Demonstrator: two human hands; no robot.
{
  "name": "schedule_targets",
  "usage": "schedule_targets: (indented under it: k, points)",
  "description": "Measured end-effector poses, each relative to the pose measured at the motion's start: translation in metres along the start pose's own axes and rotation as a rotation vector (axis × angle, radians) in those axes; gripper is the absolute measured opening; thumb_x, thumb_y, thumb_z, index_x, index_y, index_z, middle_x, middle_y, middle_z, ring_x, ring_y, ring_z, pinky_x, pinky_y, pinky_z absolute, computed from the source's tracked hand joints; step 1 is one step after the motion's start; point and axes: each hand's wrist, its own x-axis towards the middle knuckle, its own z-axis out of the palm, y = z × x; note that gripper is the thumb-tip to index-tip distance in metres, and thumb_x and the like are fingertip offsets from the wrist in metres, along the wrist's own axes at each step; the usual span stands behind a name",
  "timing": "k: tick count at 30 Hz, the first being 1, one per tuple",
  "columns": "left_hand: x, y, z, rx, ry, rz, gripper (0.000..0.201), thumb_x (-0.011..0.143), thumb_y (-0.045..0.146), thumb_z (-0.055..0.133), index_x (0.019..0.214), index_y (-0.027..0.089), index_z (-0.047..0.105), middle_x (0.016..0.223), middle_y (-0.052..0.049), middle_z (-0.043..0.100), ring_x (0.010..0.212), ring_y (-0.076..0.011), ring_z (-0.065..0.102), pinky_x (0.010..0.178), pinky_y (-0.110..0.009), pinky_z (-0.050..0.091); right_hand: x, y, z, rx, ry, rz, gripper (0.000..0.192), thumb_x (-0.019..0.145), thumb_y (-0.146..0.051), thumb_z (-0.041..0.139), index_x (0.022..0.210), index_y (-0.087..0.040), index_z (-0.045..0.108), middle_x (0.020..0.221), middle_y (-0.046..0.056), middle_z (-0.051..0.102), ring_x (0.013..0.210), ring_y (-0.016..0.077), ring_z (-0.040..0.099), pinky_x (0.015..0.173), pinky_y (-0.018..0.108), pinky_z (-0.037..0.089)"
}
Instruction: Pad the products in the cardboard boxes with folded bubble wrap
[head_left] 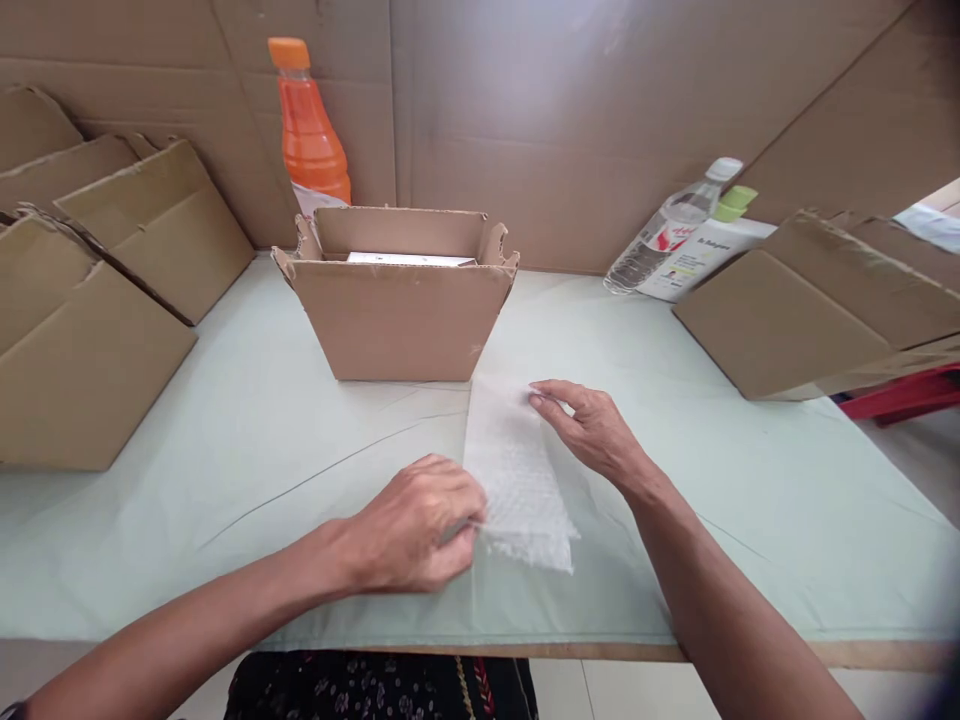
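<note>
A folded, thin white textured sheet (516,470) lies on the cloth-covered table, see-through in places and frayed along its near edge. I cannot tell whether it is bubble wrap or gauze. My left hand (424,520) is closed on the sheet's near left corner, thumb against fingers. At the far right edge, my right hand (589,420) pinches the sheet between thumb and fingertips. Just beyond it stands an open cardboard box (405,320) with a white item (411,260) inside, of which only the top edge shows.
Several cardboard boxes (97,340) stand at the left, and more cardboard (795,310) sits at the right. An orange bottle (311,130) rises behind the middle box. A clear bottle (667,235) and a white tube (712,250) lean at the back right. The table's front edge (600,650) is close.
</note>
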Motion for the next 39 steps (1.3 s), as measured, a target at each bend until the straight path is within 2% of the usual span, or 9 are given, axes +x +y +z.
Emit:
schedule_targets:
  k: [3,7,11,16,20,24,29,33,39]
  points:
    - [-0.035,0.036,-0.027,-0.191,-0.064,-0.127,0.016,0.082,0.01,0.053,0.086,0.022,0.062,0.086,-0.003,0.075,0.078,-0.0184,0.067,0.075,-0.034,0.053,-0.007,-0.033,-0.005,0.144,-0.125,-0.038,0.027,0.096,-0.041,0.054,0.095,-0.025,0.077,0.1,0.003,0.079,0.09,0.0225,0.073,0.087,0.038,0.057]
    - [-0.071,0.064,-0.047,-0.255,-0.131,-0.267,0.019,0.083,0.01,0.054,0.086,0.025,0.065,0.071,0.002,0.07,0.067,-0.0149,0.063,0.069,-0.03,0.053,0.003,-0.059,0.024,0.218,-0.222,-0.086,0.027,0.096,-0.037,0.053,0.095,-0.024,0.076,0.098,0.003,0.078,0.087,0.0202,0.072,0.082,0.035,0.057]
    - [-0.086,0.052,-0.045,-0.214,0.051,-0.407,0.023,0.09,0.021,0.057,0.109,0.028,0.068,0.09,0.0,0.075,0.075,-0.0153,0.067,0.066,-0.027,0.053,0.017,-0.061,0.053,0.127,-0.093,-0.015,0.03,0.091,-0.034,0.056,0.113,-0.023,0.073,0.118,0.008,0.075,0.105,0.0256,0.07,0.081,0.038,0.058]
    - [-0.082,0.026,-0.039,-0.243,0.202,-0.581,0.035,0.094,0.032,0.054,0.126,0.028,0.066,0.087,0.0,0.068,0.068,-0.0137,0.061,0.051,-0.022,0.045,-0.008,-0.061,0.035,0.165,0.004,0.05,0.031,0.092,-0.04,0.06,0.115,-0.024,0.071,0.124,0.009,0.072,0.111,0.0258,0.068,0.088,0.042,0.058]
    - [-0.068,0.016,-0.034,-0.248,0.199,-0.523,0.041,0.092,0.031,0.053,0.131,0.024,0.063,0.085,-0.001,0.068,0.074,-0.0157,0.063,0.056,-0.024,0.046,-0.054,-0.07,0.015,0.439,-0.198,0.196,0.039,0.094,-0.052,0.06,0.121,-0.024,0.068,0.117,0.009,0.074,0.104,0.0243,0.072,0.095,0.044,0.057]
    - [-0.055,-0.002,-0.021,-0.123,0.132,-0.462,0.046,0.091,0.025,0.05,0.135,0.021,0.06,0.074,0.001,0.066,0.063,-0.0155,0.058,0.056,-0.027,0.044,-0.086,-0.083,0.028,0.635,-0.304,0.249,0.055,0.093,-0.051,0.063,0.14,-0.024,0.054,0.116,0.01,0.074,0.107,0.0227,0.071,0.094,0.04,0.057]
    - [-0.055,-0.028,-0.005,0.123,0.103,-0.389,0.046,0.09,0.021,0.05,0.135,0.022,0.058,0.078,0.0,0.069,0.062,-0.0172,0.061,0.059,-0.029,0.046,-0.094,-0.092,0.06,0.408,-0.186,0.224,0.044,0.09,-0.028,0.06,0.134,-0.023,0.059,0.091,0.003,0.073,0.081,0.0171,0.068,0.081,0.033,0.055]
    - [-0.073,-0.018,-0.004,0.327,0.255,-0.174,0.038,0.094,0.021,0.053,0.132,0.02,0.058,0.108,-0.009,0.071,0.095,-0.0248,0.067,0.08,-0.037,0.054,-0.095,-0.093,0.071,0.138,-0.172,0.172,0.045,0.089,-0.019,0.056,0.134,-0.022,0.061,0.091,0.002,0.074,0.081,0.0183,0.067,0.082,0.033,0.052]
    - [-0.11,0.002,0.009,0.346,0.034,0.089,0.038,0.088,0.017,0.056,0.125,0.022,0.063,0.121,-0.01,0.067,0.109,-0.0262,0.062,0.094,-0.039,0.052,-0.095,-0.099,0.075,-0.097,-0.24,0.11,0.047,0.091,-0.018,0.058,0.138,-0.017,0.06,0.106,0.007,0.075,0.095,0.021,0.067,0.092,0.036,0.048]
